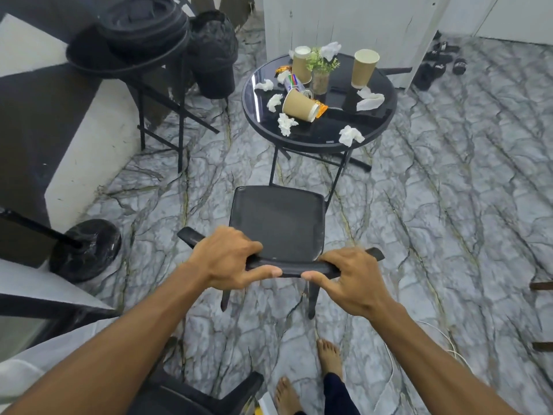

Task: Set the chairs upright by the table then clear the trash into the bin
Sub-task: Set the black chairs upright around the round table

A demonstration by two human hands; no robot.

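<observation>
Grip of left hand (227,259) and right hand (350,280) clenched on one chair (278,223), three cups (299,106) on table (317,142)

Grey marble-patterned floor (449,205) with dark veins runs throughout. A white panelled wall (344,22) stands at 12 o'clock and a black-and-white wall (74,139) at 10. A round black stand base (85,250) sits at 9. Dark sandals (440,64), perhaps 2 pairs, lie at 2.

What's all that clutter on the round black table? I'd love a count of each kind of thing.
Paper cups: 3
Crumpled tissues: 6 that show clearly
Orange wrappers: 2
Drink can: 1
Small plant: 1
Total: 13
</observation>
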